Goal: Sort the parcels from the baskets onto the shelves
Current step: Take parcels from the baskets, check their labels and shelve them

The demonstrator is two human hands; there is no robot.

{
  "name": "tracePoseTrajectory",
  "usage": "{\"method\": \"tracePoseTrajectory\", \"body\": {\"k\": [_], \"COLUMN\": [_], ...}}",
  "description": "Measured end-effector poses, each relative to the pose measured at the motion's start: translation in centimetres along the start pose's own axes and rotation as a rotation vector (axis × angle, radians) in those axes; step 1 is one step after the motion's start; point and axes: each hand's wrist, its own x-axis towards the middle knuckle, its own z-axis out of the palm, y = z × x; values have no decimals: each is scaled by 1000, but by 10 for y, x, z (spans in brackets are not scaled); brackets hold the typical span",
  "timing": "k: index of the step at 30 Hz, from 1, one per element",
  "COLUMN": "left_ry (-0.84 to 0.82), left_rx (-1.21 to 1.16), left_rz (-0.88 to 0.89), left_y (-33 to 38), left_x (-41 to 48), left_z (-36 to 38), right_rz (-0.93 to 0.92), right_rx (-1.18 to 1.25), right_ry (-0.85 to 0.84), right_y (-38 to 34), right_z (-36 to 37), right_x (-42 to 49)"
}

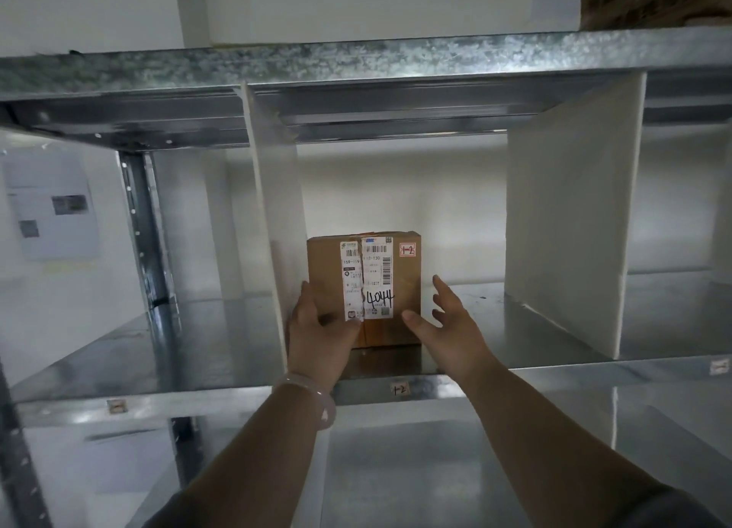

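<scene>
parcels [363,289]: 1 | hands [317,339]: 2 | white dividers [273,218]: 2 | bracelets [313,398]: 1

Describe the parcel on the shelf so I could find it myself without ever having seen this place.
Look at the metal shelf split by white dividers, in the middle bay tagged 1-2. There a brown cardboard box stands against the left divider, between the left hand and right hand. It has "4044" handwritten on its white label.
</scene>
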Motion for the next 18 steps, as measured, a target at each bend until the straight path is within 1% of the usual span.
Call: {"method": "tracePoseTrajectory", "body": {"k": [2,5,7,10,13,16,18], "left_ry": [1,-97,-125,-123,-97,-56,-20], "left_rx": [33,12,-1,-56,-72,-31,11], "left_rz": [85,130,145,87,40,14,10], "left_y": [-1,0,4,7,-4,-21,-35], "left_x": [-13,-34,-47,-59,-67,-76,-82], "left_z": [-5,-20,-36,-67,-112,-177,-230], "right_rz": [7,-48,-124,-206,-208,-218,-163], "right_rx": [-34,13,26,5,62,112,135], "right_ry": [23,61,42,0,-69,-145,-149], "right_y": [1,-3,-11,-31,-54,-79,-94], "right_z": [0,4,12,35,71,124,167], "right_x": [-14,-40,-58,-84,-108,-137,-160]}}
